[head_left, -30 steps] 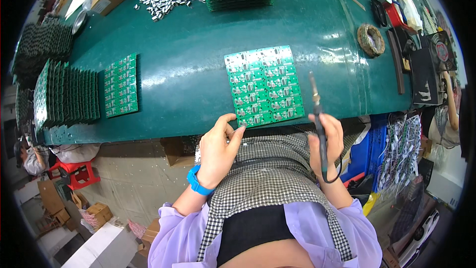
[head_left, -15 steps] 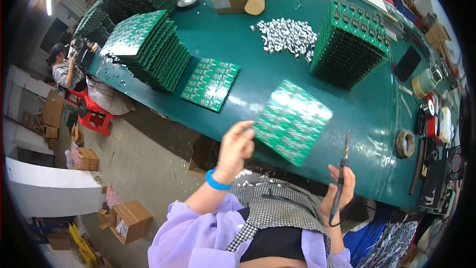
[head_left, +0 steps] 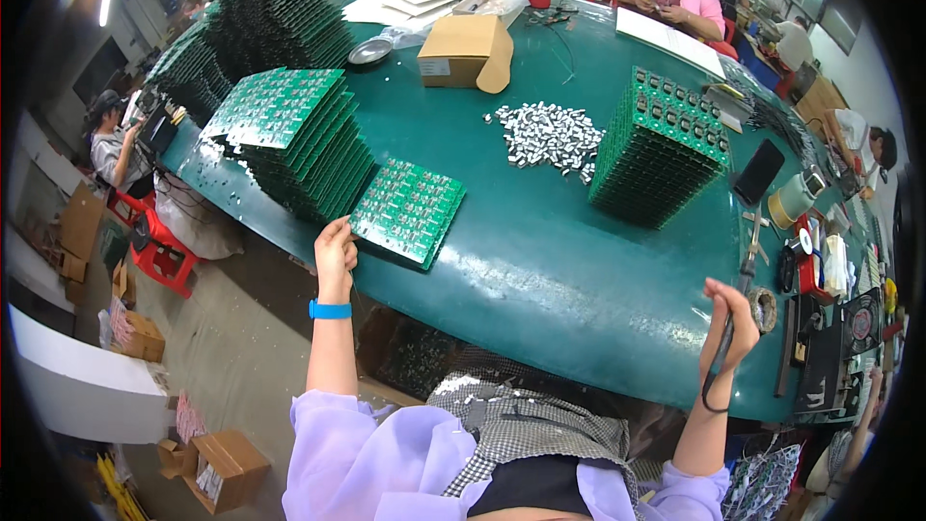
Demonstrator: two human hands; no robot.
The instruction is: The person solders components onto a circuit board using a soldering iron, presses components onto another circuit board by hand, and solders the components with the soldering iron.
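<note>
My left hand reaches out to the left and pinches the near corner of a green circuit board panel, which lies on a low stack at the edge of the green table. A blue band sits on that wrist. My right hand is raised at the table's near right edge, shut on a thin black pen-like tool with a looped cord hanging below it. I wear a lilac top and a checked apron.
A tall stack of green boards stands left of the panel, and another stack at the right. Between them lie a pile of small silver parts and a cardboard box. Tools and a wire reel crowd the right edge. Other people sit at the far side and at the left.
My left hand has carried the green panel from in front of me out to the left and set it on the low stack. My view has turned left. The right hand still holds the tool.
</note>
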